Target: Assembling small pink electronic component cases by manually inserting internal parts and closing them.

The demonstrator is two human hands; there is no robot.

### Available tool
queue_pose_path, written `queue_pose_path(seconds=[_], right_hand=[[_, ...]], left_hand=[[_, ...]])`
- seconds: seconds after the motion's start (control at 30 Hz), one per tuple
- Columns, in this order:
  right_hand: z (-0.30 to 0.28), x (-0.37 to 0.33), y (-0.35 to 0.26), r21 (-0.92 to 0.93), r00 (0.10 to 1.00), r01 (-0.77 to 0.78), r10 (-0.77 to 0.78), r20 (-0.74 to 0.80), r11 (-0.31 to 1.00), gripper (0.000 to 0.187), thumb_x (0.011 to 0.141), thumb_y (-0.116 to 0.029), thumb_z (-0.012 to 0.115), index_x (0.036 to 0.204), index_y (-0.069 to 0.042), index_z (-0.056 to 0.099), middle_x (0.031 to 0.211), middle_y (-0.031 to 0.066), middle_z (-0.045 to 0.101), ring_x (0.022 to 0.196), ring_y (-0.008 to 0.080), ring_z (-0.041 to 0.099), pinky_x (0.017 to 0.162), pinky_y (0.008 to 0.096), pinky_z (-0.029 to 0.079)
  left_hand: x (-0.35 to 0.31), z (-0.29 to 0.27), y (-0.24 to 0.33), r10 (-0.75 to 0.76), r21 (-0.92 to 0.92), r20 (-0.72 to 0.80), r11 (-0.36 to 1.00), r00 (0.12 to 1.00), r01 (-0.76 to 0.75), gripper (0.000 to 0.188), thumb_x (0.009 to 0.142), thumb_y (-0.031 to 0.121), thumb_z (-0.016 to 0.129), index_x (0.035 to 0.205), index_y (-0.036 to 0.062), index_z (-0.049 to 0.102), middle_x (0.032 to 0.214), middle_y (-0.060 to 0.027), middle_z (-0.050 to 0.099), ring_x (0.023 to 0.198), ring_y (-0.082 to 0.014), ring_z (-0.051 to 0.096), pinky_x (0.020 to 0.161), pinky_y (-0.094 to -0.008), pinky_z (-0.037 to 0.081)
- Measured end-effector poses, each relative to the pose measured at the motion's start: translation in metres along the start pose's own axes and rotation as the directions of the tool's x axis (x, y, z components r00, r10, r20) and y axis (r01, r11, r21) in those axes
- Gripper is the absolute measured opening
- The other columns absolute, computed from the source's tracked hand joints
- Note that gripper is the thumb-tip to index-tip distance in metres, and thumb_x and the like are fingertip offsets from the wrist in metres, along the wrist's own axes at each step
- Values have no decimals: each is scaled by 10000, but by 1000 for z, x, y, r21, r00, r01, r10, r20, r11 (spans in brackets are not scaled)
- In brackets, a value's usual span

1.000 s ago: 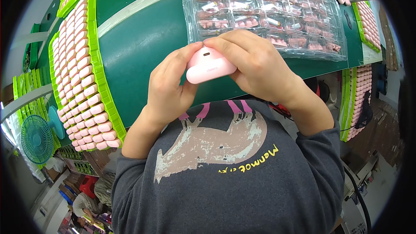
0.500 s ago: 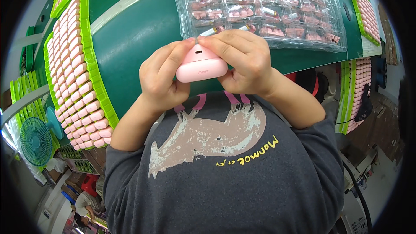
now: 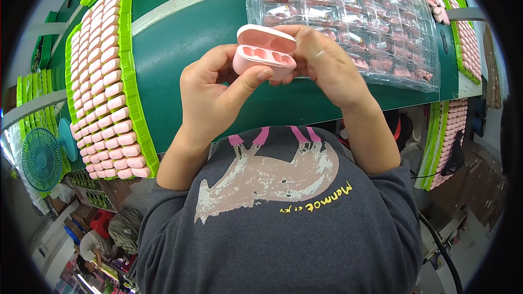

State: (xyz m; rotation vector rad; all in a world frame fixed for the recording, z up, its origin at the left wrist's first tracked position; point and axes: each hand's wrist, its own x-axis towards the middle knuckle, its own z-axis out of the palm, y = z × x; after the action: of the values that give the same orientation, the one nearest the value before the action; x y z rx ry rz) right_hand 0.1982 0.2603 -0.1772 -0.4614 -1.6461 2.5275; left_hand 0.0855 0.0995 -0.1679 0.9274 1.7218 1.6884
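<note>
A pink earbud charging case (image 3: 279, 68) is held up above the front edge of the green table, its lid (image 3: 266, 38) raised. The rounded wells inside it hold no earbuds. My left hand (image 3: 210, 93) is closed round the case's left side, with the thumb pressed across the front. Close by the case's right end is my right hand (image 3: 339, 73). Its thumb and forefinger are smeared by motion beside the lid, and whether those fingers grip the case is not clear.
Clear plastic compartment trays (image 3: 354, 35) with pink parts lie on the green table (image 3: 180, 49) beyond my right hand. Bright green racks (image 3: 128, 71) filled with pink cases stand at left; another green rack (image 3: 463, 38) sits far right. A teal fan (image 3: 42, 159) is at left.
The case went from shut and held by both hands to lid raised, its wells facing up. My right hand has shifted to its right end. The view has moved slightly.
</note>
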Motion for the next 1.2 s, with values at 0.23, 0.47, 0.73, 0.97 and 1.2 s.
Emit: queue_pose_path(seconds=[0.23, 0.47, 0.73, 0.97, 1.2], right_hand=[[4, -14, -15, -863, 738, 399, -667, 101, 311, 341, 690, -116, 752, 1004, -50, 635, 942, 91, 641, 876, 243, 624, 763, 332, 501], [22, 5, 15, -866, 453, 495, -830, 325, -69, 378, 616, -39, 713, 979, -14, 614, 954, 90, 617, 846, 254, 619, 739, 361, 517], [22, 3, 17, -860, 380, 499, -866, 325, -104, 266, 643, -21, 696, 900, 6, 632, 839, 94, 635, 668, 228, 616, 568, 297, 511], [14, 0, 15, -821, 327, 534, -845, 422, -203, 255, 615, -55, 694, 859, -1, 638, 824, 83, 637, 578, 184, 576, 476, 262, 469], [17, 7, 16, -806, 315, 568, -860, 401, -167, 265, 605, -69, 696, 861, -23, 647, 820, 67, 641, 591, 183, 591, 499, 260, 480]], left_hand=[[4, 3, -4, 100, 253, -70, 964, 992, -79, 250, 769, 156, 783, 889, -25, 658, 705, -48, 666, 599, -77, 613, 538, -205, 485], [4, 23, -5, 249, 340, -111, 919, 962, -199, 219, 782, 137, 750, 866, -30, 637, 697, -109, 658, 587, -156, 659, 534, -254, 517], [-7, 28, -5, 378, 466, -25, 823, 925, -324, 152, 789, 105, 708, 811, -11, 614, 627, -104, 606, 518, -197, 623, 469, -272, 472], [-9, 29, -2, 358, 468, 23, 821, 933, -327, 149, 757, 88, 708, 729, 7, 586, 580, -90, 563, 470, -204, 570, 435, -288, 431], [-5, 21, -1, 312, 471, 12, 836, 950, -280, 146, 774, 97, 708, 750, 0, 602, 594, -99, 584, 501, -185, 604, 458, -271, 456]])
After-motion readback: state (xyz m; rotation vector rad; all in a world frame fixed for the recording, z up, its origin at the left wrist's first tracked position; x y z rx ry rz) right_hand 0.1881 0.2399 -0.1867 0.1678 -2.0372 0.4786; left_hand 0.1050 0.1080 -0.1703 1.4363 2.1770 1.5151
